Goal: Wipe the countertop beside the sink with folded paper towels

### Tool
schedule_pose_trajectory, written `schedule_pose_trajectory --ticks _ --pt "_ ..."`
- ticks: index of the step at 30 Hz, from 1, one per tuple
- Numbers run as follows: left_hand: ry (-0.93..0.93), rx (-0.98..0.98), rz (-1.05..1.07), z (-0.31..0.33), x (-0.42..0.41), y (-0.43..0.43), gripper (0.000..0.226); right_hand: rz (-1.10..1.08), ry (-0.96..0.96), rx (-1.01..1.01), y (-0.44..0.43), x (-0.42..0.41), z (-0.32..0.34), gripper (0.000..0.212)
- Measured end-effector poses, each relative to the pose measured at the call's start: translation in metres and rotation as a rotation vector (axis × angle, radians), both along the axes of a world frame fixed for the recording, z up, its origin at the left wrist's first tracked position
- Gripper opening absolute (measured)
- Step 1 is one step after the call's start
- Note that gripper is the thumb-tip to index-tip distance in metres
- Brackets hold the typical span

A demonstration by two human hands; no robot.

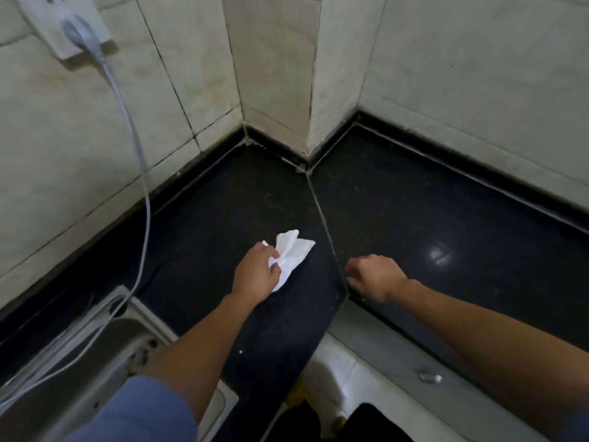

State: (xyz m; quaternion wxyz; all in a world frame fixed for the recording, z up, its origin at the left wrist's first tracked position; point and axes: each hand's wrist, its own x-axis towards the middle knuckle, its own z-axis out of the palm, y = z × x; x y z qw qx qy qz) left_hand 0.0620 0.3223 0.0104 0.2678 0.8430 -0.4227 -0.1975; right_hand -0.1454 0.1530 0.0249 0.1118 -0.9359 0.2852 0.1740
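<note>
I am pinching the paper towel (294, 255) at its bunched middle with my left hand (256, 272), its loose ends fanning over the dark bench (414, 218) right of the sink (105, 339), probably so it drags flat. My right hand (374, 275) is hovering loosely curled and empty at the bench's front edge, seemingly for balance.

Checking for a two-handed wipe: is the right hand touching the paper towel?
Apart. The head view shows bare countertop between the right hand and the paper towel.
</note>
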Motion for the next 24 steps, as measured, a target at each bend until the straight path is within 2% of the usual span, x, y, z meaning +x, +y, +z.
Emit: schedule_pose_trajectory --ticks 3,5,12,14,16,19,21,24 --pt "0.041 0.167 -0.009 -0.025 0.006 0.019 0.032 0.034 0.051 0.06 0.003 0.014 -0.021 0.021" --pt "0.041 0.212 0.029 -0.035 0.011 0.029 0.036 0.057 0.04 0.078 0.001 0.028 -0.029 0.022" --pt "0.068 0.268 0.247 -0.049 0.022 0.03 0.024 0.067 -0.155 0.132 -0.013 0.112 -0.036 0.033" --pt "0.118 0.293 0.311 -0.054 0.025 0.02 0.026 0.09 -0.122 0.191 -0.011 0.134 -0.041 0.041" --pt "0.173 0.354 0.386 -0.058 0.028 0.008 0.028 0.181 -0.011 0.214 -0.008 0.147 -0.052 0.044" --pt "0.159 0.473 0.401 -0.064 0.026 -0.009 0.017 0.256 0.03 0.243 -0.009 0.146 -0.064 0.03" --pt "0.134 0.484 0.423 -0.063 0.024 -0.016 0.011 0.252 -0.052 0.259 -0.014 0.136 -0.064 0.025" --pt "0.096 0.404 0.601 -0.055 0.03 -0.01 0.013 0.246 -0.238 0.228 -0.03 0.119 -0.055 0.017"
